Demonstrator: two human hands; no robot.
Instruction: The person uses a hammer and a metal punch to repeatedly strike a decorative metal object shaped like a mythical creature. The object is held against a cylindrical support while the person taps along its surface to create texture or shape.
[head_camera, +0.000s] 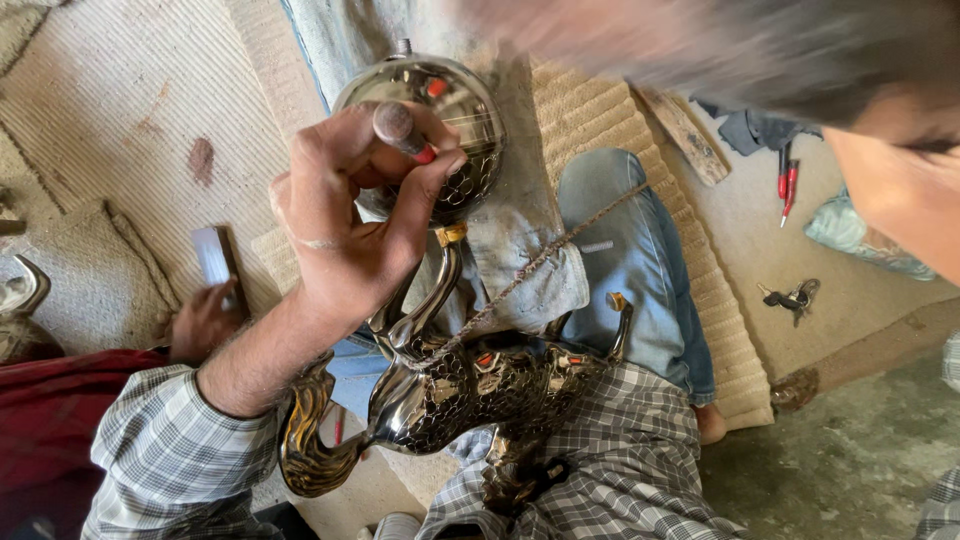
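Left hand (350, 220) pinching a tool (403, 132), tip on the shiny metal horn (440, 390) in the lap, near middle. Right hand hidden; can't tell. Keys (792, 297) far right on mat (720, 330).

- Left hand (350, 215): raised, fingers curled into a tight grip, wrist bent, checked sleeve at the forearm.
- Right hand: hidden; only its checked sleeve shows.
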